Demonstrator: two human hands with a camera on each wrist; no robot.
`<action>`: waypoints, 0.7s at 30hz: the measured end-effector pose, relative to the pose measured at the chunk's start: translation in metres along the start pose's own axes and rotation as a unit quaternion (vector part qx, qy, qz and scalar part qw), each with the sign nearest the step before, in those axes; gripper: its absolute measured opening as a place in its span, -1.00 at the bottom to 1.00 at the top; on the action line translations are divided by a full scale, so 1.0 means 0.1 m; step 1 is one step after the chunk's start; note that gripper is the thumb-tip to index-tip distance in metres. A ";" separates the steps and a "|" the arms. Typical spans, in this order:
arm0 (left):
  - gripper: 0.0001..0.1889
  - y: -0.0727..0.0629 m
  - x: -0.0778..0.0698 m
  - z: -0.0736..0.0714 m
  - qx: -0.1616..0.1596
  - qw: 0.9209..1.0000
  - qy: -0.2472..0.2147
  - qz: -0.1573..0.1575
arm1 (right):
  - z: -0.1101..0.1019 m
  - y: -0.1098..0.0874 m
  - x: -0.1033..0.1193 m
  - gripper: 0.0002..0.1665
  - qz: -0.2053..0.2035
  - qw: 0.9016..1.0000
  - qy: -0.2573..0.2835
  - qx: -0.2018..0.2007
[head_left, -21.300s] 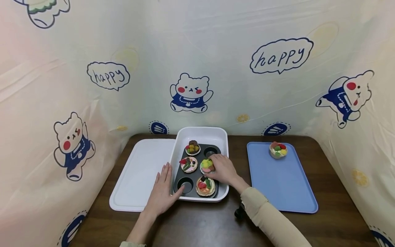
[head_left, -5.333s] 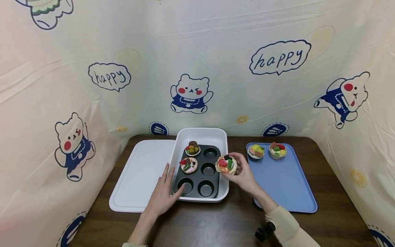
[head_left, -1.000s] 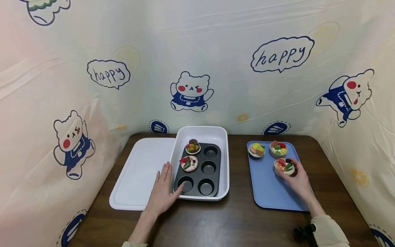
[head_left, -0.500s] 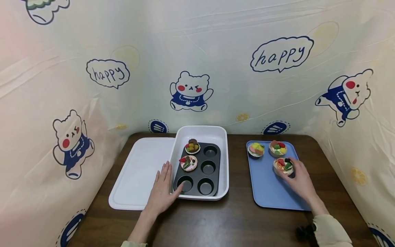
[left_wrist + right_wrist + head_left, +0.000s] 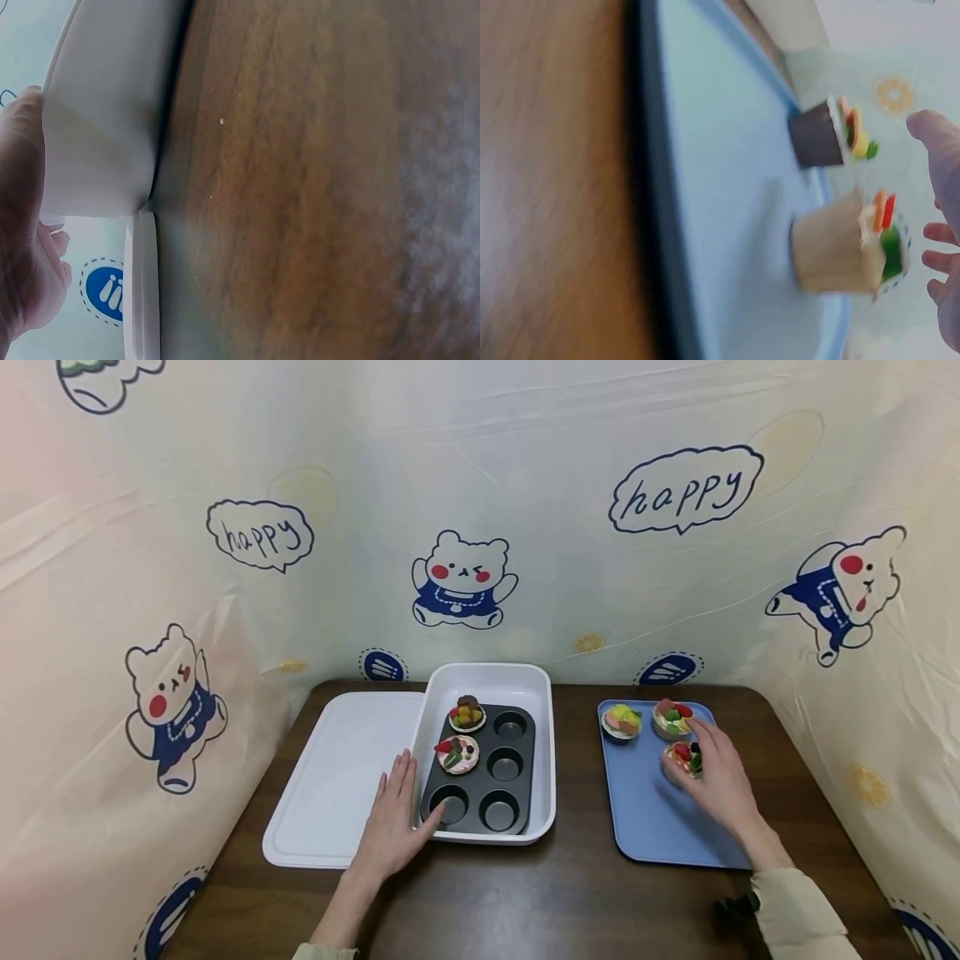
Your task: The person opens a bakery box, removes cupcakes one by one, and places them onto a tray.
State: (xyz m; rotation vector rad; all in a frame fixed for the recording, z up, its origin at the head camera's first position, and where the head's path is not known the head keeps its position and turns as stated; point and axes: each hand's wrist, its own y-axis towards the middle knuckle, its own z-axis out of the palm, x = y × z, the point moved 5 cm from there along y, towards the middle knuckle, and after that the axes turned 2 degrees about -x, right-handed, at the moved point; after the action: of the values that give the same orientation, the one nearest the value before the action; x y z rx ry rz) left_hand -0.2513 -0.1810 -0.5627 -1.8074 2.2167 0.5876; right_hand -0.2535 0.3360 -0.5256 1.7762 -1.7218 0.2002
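My right hand hovers with parted fingers just over a toy cupcake on the blue tray. In the right wrist view that cupcake, in a tan cup, stands upright and apart from the fingers. Behind it on the tray are a cupcake with yellow and pink topping and another with red and green topping. My left hand rests flat on the near left edge of the white container. Inside lies a dark muffin pan holding a brown-topped cupcake and a pink-frosted cupcake.
A flat white tray or lid lies left of the container, partly under its edge. All stand on a brown wooden table. Printed cloth hangs close behind and at both sides.
The right hand carried the cupcake from the muffin pan to the blue tray, set it down and has now let go, rising slightly. The left hand has stayed in place.
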 end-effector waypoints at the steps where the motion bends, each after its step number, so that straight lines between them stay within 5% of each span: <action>1: 0.10 0.00 0.00 0.00 0.000 1.000 0.000 0.000 | 0.00 0.02 0.05 -0.01 -0.012 1.000 0.002 -0.005; 11: 0.10 0.02 -0.02 0.00 -0.004 1.000 0.000 0.004 | 0.19 0.30 0.61 -0.07 -0.070 0.997 0.012 0.008; 21: 0.10 0.01 0.00 0.00 -0.007 1.000 -0.007 0.003 | 0.58 0.52 1.15 -0.03 -0.094 0.990 0.049 0.089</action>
State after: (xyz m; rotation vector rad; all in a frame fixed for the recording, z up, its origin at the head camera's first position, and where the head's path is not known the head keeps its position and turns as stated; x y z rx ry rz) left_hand -0.2524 -0.1806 -0.5629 -1.7999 2.2154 0.6167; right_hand -0.3058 0.2122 -0.4923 2.0116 -1.4972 0.3629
